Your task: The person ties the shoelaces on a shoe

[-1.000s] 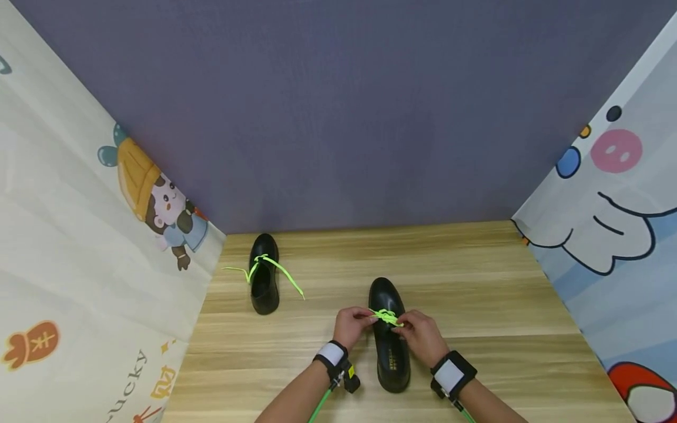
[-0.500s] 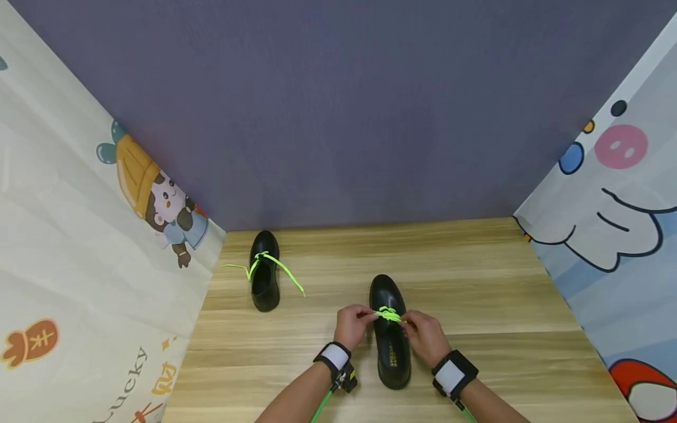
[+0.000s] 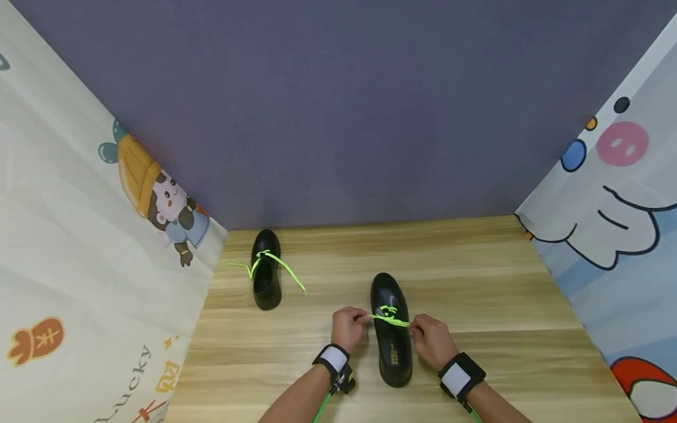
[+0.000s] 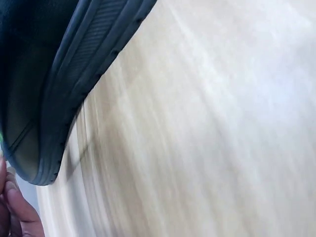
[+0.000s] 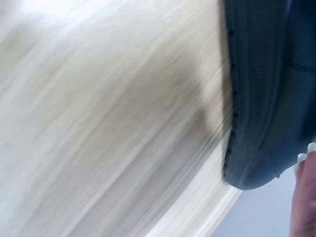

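Note:
A black leather shoe [image 3: 386,289] stands on the wooden surface between the hands, toe pointing away. Across its opening, a neon-green shoelace [image 3: 391,321] is drawn out sideways from a knot, with small loops above it. On the shoe's left, my left hand [image 3: 349,329] pinches one part of the lace. My right hand [image 3: 433,342] pinches the other part on the right side. The left wrist view has the shoe's side and sole edge [image 4: 84,64], with some fingers [image 4: 19,207] at the corner. Fingertips [image 5: 306,192] also show beside the shoe [image 5: 261,98] in the right wrist view.
Another black shoe [image 3: 267,294] stands at the back left, its green lace [image 3: 288,270] lying loose to both sides. A dark grey-blue panel [image 3: 370,117] borders the wooden surface [image 3: 476,264] behind. Printed cloths [image 3: 63,235] flank it on both sides.
My hands have moved apart, the right one more so, drawing the lace out to both sides. The green bunch over the shoe has become flatter and tighter.

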Available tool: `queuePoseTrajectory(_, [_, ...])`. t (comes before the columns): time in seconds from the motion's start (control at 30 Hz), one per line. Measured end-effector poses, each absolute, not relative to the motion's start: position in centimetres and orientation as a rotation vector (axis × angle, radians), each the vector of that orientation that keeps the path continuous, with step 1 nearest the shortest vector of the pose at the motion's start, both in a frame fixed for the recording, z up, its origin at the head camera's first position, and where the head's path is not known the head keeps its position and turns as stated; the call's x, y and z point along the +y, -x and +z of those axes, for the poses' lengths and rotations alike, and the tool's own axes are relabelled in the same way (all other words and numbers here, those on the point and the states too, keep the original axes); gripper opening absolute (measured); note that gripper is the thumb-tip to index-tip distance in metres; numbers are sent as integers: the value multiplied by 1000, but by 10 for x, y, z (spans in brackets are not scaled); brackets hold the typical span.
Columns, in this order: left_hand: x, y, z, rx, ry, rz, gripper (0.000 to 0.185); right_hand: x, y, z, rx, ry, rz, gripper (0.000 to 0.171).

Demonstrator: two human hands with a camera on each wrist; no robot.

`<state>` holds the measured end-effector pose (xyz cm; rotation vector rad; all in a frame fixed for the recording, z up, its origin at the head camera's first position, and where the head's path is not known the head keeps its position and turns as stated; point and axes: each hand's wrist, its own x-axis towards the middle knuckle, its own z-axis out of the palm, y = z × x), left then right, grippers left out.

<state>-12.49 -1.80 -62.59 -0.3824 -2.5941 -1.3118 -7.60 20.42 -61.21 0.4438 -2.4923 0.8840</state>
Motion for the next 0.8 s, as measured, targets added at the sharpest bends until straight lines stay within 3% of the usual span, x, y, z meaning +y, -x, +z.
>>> queuePoseTrajectory(0.37, [-20, 122, -624, -2578, 383, -1342, 7, 208, 75, -609, -2514, -435, 875, 32])
queuePoseTrajectory(0.57, [-29, 126, -625, -2543, 591, -1496, 5, 216, 78, -603, -2581, -555, 966, 26])
queuePoseTrajectory(0.7, [-32, 132, -619, -2562, 683, -1614, 13, 223, 83, -589, -2656, -587, 1036, 13])
queuePoseTrajectory(0.8, [-30, 138, -616, -2585, 687, -1640, 26, 227, 88, -583, -2710, -524, 1052, 17])
